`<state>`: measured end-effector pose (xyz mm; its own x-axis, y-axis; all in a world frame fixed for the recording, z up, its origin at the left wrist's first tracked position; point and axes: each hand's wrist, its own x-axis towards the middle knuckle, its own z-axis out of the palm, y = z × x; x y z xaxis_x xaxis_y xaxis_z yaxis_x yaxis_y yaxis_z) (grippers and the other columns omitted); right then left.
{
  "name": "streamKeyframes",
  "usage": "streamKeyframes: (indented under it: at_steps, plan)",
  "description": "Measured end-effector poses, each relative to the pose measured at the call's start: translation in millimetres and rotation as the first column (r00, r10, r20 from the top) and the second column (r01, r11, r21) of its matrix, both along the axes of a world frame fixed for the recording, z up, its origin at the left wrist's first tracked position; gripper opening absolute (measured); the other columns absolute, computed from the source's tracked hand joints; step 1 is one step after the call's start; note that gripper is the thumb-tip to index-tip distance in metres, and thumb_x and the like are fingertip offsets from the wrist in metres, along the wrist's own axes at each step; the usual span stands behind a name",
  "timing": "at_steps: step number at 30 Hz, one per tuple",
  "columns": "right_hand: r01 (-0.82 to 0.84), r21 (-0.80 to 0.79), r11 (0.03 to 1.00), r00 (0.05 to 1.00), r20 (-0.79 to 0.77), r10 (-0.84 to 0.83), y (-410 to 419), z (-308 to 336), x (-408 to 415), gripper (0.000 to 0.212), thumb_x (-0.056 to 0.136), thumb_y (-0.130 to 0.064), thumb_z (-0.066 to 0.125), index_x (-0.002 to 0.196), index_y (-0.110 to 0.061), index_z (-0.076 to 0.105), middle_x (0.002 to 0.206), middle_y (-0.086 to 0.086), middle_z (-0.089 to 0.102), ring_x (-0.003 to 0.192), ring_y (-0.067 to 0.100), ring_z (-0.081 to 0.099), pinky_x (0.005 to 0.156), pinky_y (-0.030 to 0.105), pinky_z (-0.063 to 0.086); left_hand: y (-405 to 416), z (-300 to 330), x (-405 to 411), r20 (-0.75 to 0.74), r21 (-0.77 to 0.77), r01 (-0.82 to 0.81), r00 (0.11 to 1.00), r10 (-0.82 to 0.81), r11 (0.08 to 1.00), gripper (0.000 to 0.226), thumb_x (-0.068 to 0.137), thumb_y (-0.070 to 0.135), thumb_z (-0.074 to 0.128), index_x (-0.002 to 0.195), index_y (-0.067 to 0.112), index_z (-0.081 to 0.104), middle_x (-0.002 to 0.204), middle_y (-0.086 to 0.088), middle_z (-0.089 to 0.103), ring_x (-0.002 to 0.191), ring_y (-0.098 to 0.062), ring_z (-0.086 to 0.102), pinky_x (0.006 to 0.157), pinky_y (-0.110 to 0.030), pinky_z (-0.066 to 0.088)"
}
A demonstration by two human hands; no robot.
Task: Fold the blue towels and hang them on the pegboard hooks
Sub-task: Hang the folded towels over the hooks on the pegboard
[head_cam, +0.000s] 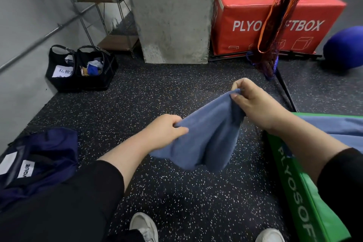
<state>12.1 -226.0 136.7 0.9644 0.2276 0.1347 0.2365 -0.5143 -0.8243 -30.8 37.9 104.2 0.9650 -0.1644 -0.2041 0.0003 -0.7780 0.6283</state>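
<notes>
- Stretching between both hands, the blue towel (206, 133) hangs in mid-air above the speckled floor (157, 88); its held edge runs on a diagonal, low at the near left and high at the far right; the slack cloth sags below that line in loose folds.
- Left hand (167, 131): fingers and thumb curled, pinching the lower corner of the towel; it is the nearer hand to the body.
- Right hand (253, 102): thumb and fingertips pinching the upper corner, raised and farther forward; both hands thus grasp the same towel, neither released.
- Judgement: folding calls for bringing the two pinched corners together along this diagonal axis; the towel is not yet halved.
- Second blue towel (337, 125): lies on the green plyo box (290, 179) just right of the right forearm, apparently waiting its turn.
- Surroundings: a red plyo box (245, 10) and a concrete pillar (172, 12) stand ahead; hanging bands (275, 25) drape before the red box; black bags (82, 68) sit by the wall at far left; a navy bag (39, 155) lies near left.
- Pegboard hooks: not in view; nothing stands between the two hands.
</notes>
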Motion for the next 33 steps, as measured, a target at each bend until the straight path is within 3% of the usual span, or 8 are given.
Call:
streamKeyframes:
  at_steps: [4,6,9,13,16,20,28,33]
  plan:
    - [0.099,-0.081,0.992,0.995,-0.013,-0.1,-11,2,-5,0.016,0.104,-0.021,0.051,0.111,-0.031,0.06,0.089,-0.006,0.063,0.078,0.011,0.054,0.068,0.031,0.043,15,-7,1,-0.008,0.112,0.025,1.0,-0.025,0.993,0.02,0.094,0.026,0.065,0.078,0.019,0.053,0.07,0.002,0.056,0.064,-0.017,0.046,0.058,-0.033,0.034]
    - [0.118,-0.128,0.985,0.993,-0.016,-0.121,-16,4,-7,0.019,0.103,-0.019,0.051,0.108,-0.028,0.067,0.097,-0.005,0.069,0.087,0.012,0.059,0.074,0.03,0.045,22,-5,2,0.031,0.143,-0.033,0.999,0.029,0.989,0.018,0.095,0.024,0.065,0.079,0.018,0.058,0.069,0.001,0.057,0.064,-0.018,0.049,0.057,-0.032,0.034]
    - [0.179,-0.149,0.973,0.983,-0.016,-0.183,-20,4,-9,0.021,0.102,-0.018,0.05,0.095,-0.026,0.068,0.084,-0.001,0.069,0.073,0.015,0.055,0.065,0.031,0.043,35,1,6,0.131,0.132,-0.182,0.978,0.165,0.974,0.019,0.095,0.02,0.063,0.078,0.013,0.063,0.068,0.001,0.057,0.064,-0.019,0.049,0.054,-0.03,0.032]
    - [0.289,-0.096,0.952,0.956,-0.031,-0.293,-23,6,-10,0.023,0.1,-0.022,0.049,0.088,-0.027,0.067,0.077,0.008,0.066,0.066,0.024,0.053,0.061,0.04,0.05,47,7,9,0.254,-0.059,-0.358,0.897,0.361,0.932,0.015,0.099,0.025,0.06,0.087,0.019,0.065,0.081,0.002,0.064,0.071,-0.015,0.055,0.056,-0.03,0.038]
    - [0.341,-0.089,0.936,0.938,-0.028,-0.344,-23,8,-11,0.023,0.098,-0.023,0.049,0.087,-0.027,0.068,0.085,0.009,0.07,0.072,0.026,0.059,0.072,0.05,0.057,44,6,12,0.223,-0.289,-0.396,0.858,0.463,0.872,0.014,0.103,0.022,0.054,0.096,0.019,0.066,0.087,0.003,0.064,0.076,-0.012,0.053,0.062,-0.031,0.04]
    - [0.39,-0.038,0.92,0.919,-0.046,-0.391,-22,10,-12,0.023,0.091,-0.031,0.047,0.089,-0.031,0.069,0.083,0.012,0.07,0.073,0.03,0.062,0.069,0.06,0.058,44,-2,19,0.154,-0.531,-0.45,0.782,0.604,0.718,0.011,0.1,0.022,0.061,0.093,0.018,0.068,0.086,0.0,0.068,0.079,-0.014,0.057,0.073,-0.033,0.047]
    - [0.379,0.03,0.925,0.922,-0.098,-0.374,-23,6,-6,0.019,0.086,-0.035,0.054,0.089,-0.026,0.072,0.085,0.014,0.072,0.089,0.043,0.068,0.071,0.062,0.059,45,0,28,0.152,-0.591,-0.463,0.739,0.656,0.66,0.017,0.1,0.026,0.062,0.088,0.019,0.072,0.081,0.001,0.069,0.076,-0.012,0.056,0.073,-0.032,0.048]
    - [0.364,0.112,0.925,0.916,-0.222,-0.333,-18,-1,-1,0.018,0.093,-0.014,0.055,0.077,-0.013,0.065,0.075,0.014,0.062,0.072,0.026,0.059,0.07,0.05,0.063,41,-8,32,0.012,-0.594,-0.524,0.753,0.658,0.61,0.028,0.087,0.041,0.065,0.08,0.015,0.073,0.074,-0.007,0.063,0.07,-0.019,0.053,0.068,-0.038,0.048]
